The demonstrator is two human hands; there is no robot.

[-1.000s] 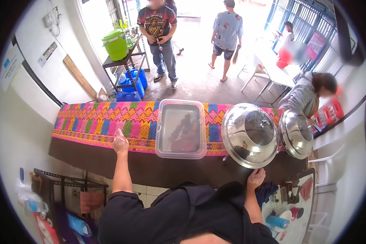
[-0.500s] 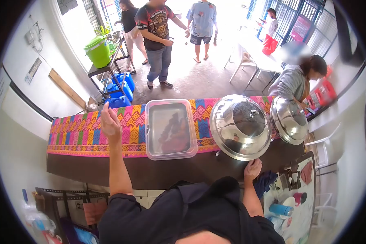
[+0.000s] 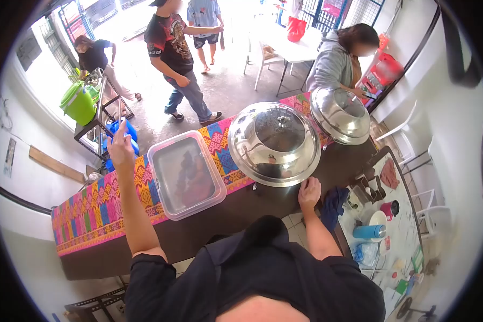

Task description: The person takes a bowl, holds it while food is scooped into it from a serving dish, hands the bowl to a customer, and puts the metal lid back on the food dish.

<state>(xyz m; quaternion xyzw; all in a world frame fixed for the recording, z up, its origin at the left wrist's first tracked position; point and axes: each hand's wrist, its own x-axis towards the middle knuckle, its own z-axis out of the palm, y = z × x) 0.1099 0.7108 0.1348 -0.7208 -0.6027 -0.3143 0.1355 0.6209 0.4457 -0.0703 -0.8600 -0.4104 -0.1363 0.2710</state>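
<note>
My left hand is raised above the left part of the table, with some fingers stretched upward and nothing visible in it. To its right lies a clear plastic container with a translucent cover; what it holds is blurred. My right hand rests at the table's near edge, just below the rim of a large steel chafing dish with a domed lid. Its fingers look extended, and whether they touch the rim I cannot tell. Behind and to the right stands a smaller domed chafing dish.
A patterned cloth covers the table's far side. At right, a side table carries a blue bottle and a mug. A person in a grey hoodie sits beyond; others stand further off. A green bucket sits on a rack.
The view has turned to the right, so the table looks tilted. The person in the printed shirt has stepped and turned. My hands keep nearly the same places by the table.
</note>
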